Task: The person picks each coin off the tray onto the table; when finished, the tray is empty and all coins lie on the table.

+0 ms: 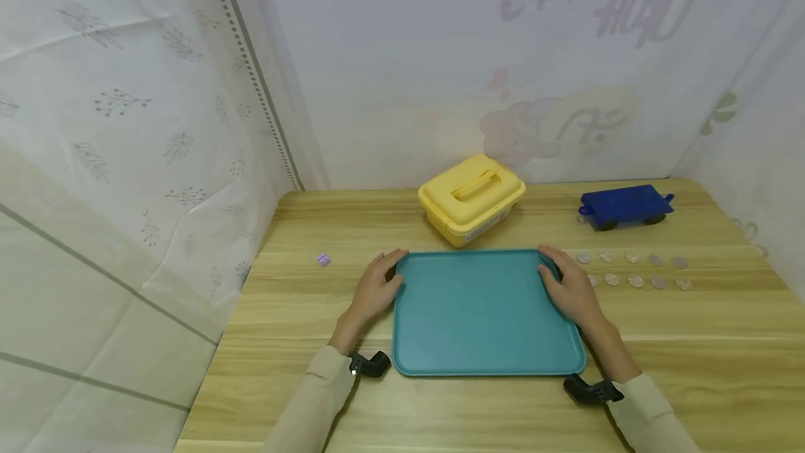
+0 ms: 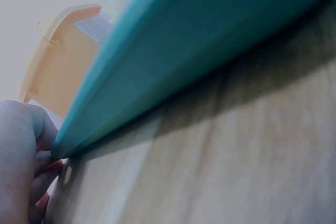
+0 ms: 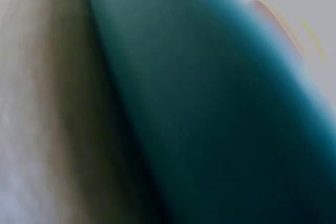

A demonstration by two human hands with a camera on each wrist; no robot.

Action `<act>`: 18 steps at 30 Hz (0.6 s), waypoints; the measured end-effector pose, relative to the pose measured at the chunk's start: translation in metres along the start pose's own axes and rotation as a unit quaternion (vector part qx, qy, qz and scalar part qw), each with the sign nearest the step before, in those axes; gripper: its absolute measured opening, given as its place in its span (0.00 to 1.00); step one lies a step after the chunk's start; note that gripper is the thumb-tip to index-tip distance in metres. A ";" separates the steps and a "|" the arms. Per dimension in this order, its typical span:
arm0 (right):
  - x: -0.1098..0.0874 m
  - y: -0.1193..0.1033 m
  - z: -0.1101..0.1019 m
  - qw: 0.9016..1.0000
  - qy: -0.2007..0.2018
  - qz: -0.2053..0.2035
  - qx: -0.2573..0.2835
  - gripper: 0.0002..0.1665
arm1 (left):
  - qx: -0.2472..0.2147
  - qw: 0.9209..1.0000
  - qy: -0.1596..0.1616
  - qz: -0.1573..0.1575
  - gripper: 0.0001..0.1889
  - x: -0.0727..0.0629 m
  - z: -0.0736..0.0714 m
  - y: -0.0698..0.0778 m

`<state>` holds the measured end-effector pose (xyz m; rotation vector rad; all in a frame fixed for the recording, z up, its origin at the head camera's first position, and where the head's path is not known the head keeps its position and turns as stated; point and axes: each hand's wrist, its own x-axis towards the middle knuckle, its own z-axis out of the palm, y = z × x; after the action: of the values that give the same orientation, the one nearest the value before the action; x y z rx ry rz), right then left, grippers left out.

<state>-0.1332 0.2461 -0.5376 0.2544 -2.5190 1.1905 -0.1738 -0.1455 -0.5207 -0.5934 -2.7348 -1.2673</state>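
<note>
A teal rectangular tray (image 1: 487,313) lies flat at the middle of the wooden table in the head view. My left hand (image 1: 376,289) grips its far left corner, thumb at the rim and fingers around the outside. In the left wrist view, the left fingers (image 2: 46,174) bend about the end of the tray's side wall (image 2: 142,72). On the opposite side, my right hand (image 1: 571,291) holds the far right corner, its thumb over the rim. The right wrist view is filled by the tray's blurred side wall (image 3: 194,93); the right fingers are hidden there.
Behind the tray stands a yellow lidded box (image 1: 472,198). A blue wheeled toy wagon base (image 1: 622,206) is at the back right. Two rows of small clear discs (image 1: 635,282) lie right of the tray. A small purple piece (image 1: 323,259) is at the left. Curtains enclose the table.
</note>
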 end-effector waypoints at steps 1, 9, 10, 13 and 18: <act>0.000 0.000 0.000 1.000 0.002 -0.002 0.000 0.25 | 0.000 1.000 -0.001 0.000 0.26 0.000 0.000 -0.001; -0.005 -0.001 0.005 1.000 -0.007 0.015 -0.004 0.27 | -0.003 1.000 -0.001 0.004 0.25 0.000 -0.001 -0.007; -0.006 -0.001 0.007 1.000 -0.010 0.018 -0.002 0.27 | -0.004 1.000 -0.002 0.001 0.25 -0.001 -0.001 -0.008; -0.010 -0.003 0.011 1.000 -0.013 0.024 0.003 0.28 | -0.003 1.000 -0.005 -0.006 0.24 -0.006 -0.002 -0.011; -0.011 -0.007 0.016 0.999 -0.015 0.027 0.012 0.28 | -0.004 1.000 -0.001 -0.008 0.24 -0.012 -0.006 -0.016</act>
<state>-0.1242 0.2297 -0.5462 0.2126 -2.5549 1.2477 -0.1691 -0.1624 -0.5308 -0.5736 -2.7429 -1.2821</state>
